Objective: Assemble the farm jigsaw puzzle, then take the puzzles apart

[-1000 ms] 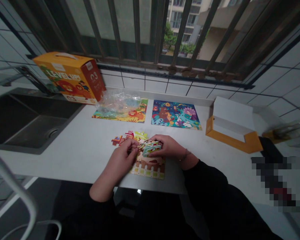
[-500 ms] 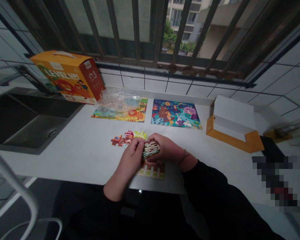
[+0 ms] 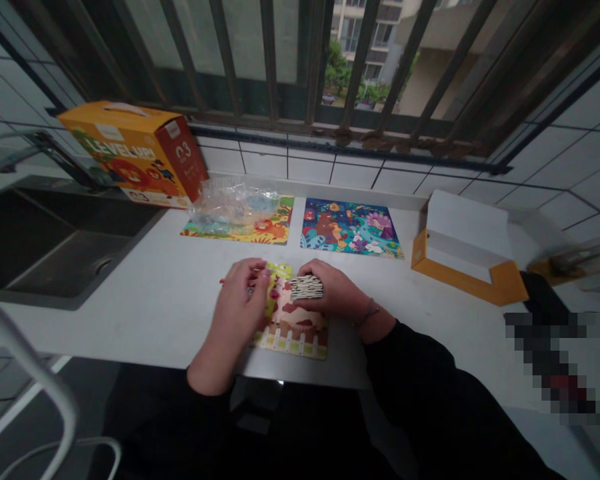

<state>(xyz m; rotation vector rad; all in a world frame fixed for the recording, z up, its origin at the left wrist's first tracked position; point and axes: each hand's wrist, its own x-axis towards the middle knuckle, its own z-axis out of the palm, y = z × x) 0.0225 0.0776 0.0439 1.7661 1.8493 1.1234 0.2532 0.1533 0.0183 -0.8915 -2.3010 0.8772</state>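
Note:
My right hand (image 3: pixel 333 287) is closed round a thick stack of jigsaw puzzle pieces (image 3: pixel 307 287), their layered edges facing up. Below it on the counter lies a picture board (image 3: pixel 293 337) showing a brown-and-white cow and a white fence. My left hand (image 3: pixel 240 300) is apart from the stack, fingers curved and thumb separate, over some loose puzzle pieces (image 3: pixel 279 270). Those pieces are mostly covered by this hand; a yellow-green part shows on its right and a red tip on its left. Nothing is visibly gripped in the left hand.
Two colourful picture boards lie behind: a dark-blue forest one (image 3: pixel 353 228) and a yellow lion one (image 3: pixel 273 230), partly under crumpled clear plastic (image 3: pixel 230 203). An orange carton (image 3: pixel 130 157) stands back left beside the sink (image 3: pixel 75 267). An open orange box (image 3: pixel 467 277) is at right.
My left hand has let go of the stack and moved left over the loose pieces. The stack stays in my right hand, and more of the cow board shows.

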